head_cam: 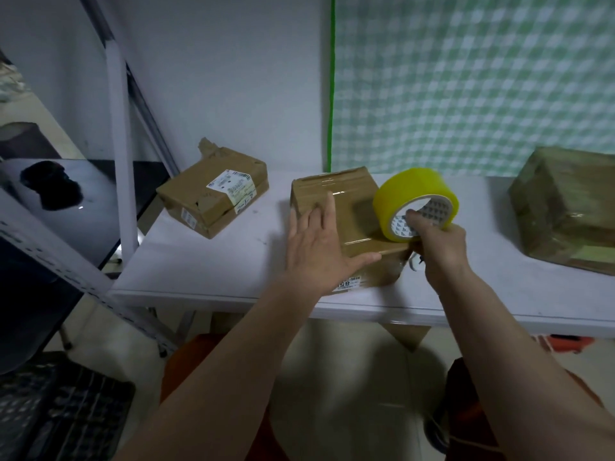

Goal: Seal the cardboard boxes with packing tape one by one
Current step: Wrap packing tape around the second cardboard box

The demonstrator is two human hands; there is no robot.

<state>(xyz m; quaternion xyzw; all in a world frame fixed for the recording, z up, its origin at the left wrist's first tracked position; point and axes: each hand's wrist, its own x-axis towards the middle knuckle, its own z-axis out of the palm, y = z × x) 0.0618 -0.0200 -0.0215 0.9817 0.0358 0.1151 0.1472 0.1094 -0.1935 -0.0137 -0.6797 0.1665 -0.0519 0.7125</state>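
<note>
A small cardboard box (pixel 346 207) stands in the middle of the white table (pixel 206 267), its top glossy with clear tape. My left hand (pixel 316 247) lies flat on the box's left side, fingers spread, holding nothing. My right hand (pixel 439 247) grips a yellowish roll of packing tape (pixel 409 194) by its white core, at the box's near right corner. The roll stands upright on the box top. A flat box with white labels (pixel 213 191) lies at the left, and a tape-wrapped box (pixel 565 204) sits at the far right.
A white shelf post (pixel 119 134) rises by the table's left edge, with a dark surface (pixel 83 211) behind it. A green checked cloth (pixel 466 78) hangs on the wall. A black crate (pixel 56 410) sits on the floor at lower left.
</note>
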